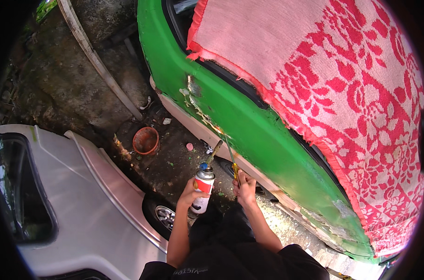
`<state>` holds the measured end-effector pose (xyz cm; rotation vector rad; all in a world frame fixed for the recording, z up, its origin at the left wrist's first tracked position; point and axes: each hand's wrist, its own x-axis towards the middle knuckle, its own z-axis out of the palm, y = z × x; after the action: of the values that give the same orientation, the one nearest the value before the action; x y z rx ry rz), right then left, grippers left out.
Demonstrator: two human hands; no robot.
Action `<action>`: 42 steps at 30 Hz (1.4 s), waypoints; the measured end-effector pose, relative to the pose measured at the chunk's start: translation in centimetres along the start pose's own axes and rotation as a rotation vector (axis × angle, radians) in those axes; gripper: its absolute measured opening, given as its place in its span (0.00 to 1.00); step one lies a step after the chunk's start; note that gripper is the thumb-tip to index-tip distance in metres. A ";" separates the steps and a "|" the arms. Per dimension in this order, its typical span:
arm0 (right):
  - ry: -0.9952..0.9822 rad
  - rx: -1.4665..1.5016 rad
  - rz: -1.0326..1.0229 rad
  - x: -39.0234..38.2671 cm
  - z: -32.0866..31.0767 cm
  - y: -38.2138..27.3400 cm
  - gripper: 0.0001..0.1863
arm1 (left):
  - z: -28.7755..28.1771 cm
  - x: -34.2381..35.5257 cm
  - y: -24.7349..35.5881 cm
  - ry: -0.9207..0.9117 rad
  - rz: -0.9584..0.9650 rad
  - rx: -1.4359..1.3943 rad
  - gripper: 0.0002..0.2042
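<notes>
My left hand (193, 193) grips a white and red gas canister (201, 200) fitted with a blue-knobbed torch head (204, 166), whose metal nozzle (216, 148) points up toward the green vehicle body (249, 147). My right hand (244, 185) is closed around a yellow-handled screwdriver (235, 171). Its long shaft reaches to a strip of chipped, peeling paint (202, 114) on the green panel, at or near its lower end. Whether the tip touches the panel is hard to tell.
A pink patterned towel (342, 102) drapes over the green vehicle. A silver car (90, 210) stands at lower left, its wheel (165, 215) near my left arm. A terracotta pot (145, 140) sits on the dirty ground, and a long pale strip (90, 51) leans at upper left.
</notes>
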<state>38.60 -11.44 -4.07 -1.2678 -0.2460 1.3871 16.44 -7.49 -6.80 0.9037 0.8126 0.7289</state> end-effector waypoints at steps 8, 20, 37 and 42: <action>0.025 -0.062 -0.024 -0.4 -1.3 -0.9 0.16 | -0.2 -0.8 -0.1 0.025 0.025 -0.018 0.32; 0.004 -0.073 -0.001 -1.2 -3.7 -1.6 0.17 | 0.0 -0.8 -1.5 0.011 0.037 -0.047 0.32; 0.020 -0.095 -0.012 -0.8 -3.5 -1.3 0.18 | 0.0 -2.2 -1.5 0.066 0.045 -0.049 0.32; -0.019 -0.063 -0.019 0.6 -2.0 -0.6 0.19 | 0.5 -1.8 -1.0 0.036 0.060 -0.037 0.33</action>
<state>40.67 -11.75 -4.70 -1.3012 -0.3165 1.3855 16.19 -9.57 -6.98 0.8867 0.8041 0.8123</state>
